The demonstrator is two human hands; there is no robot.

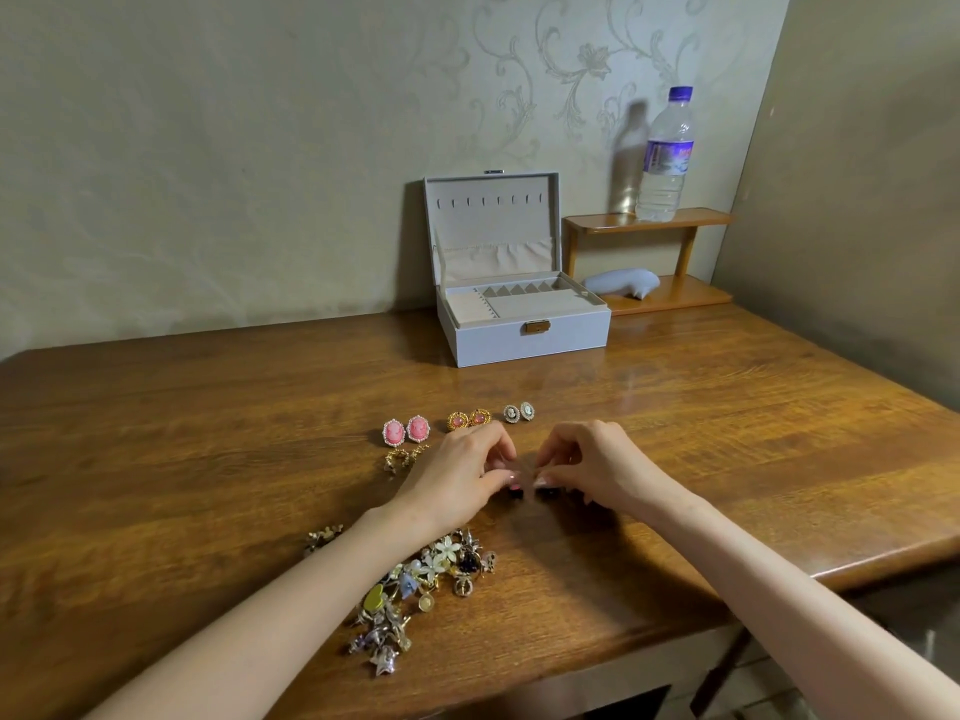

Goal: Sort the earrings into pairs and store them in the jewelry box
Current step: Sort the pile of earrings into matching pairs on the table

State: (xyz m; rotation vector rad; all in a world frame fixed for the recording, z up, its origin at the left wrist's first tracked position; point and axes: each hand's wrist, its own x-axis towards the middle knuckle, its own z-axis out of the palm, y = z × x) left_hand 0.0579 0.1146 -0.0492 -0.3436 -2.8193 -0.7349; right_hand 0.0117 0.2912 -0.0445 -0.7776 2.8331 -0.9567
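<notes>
The left hand (460, 478) and the right hand (597, 467) meet fingertip to fingertip low over the middle of the desk (727, 459), fingers curled. The left pinches a small dark earring (514, 492) and the right pinches a second dark earring (545, 492). Both pieces are mostly hidden by the fingers, so they are probably a matching pair, though the view is too poor to be sure.

Just behind the hands lie sorted pairs in a row: pink cameo earrings (406, 430), gold-rimmed pink earrings (467, 419) and small grey cameo earrings (519, 412). A gold leafy pair (402, 457) sits beside the left hand. Under the left forearm is a heap of mixed earrings (426, 589), with one stray piece (322, 537) just left of it.

The jewelry box (519, 340) stands open at the back of the desk, lid upright. To its right a wooden shelf (649, 220) carries a water bottle (665, 153).
</notes>
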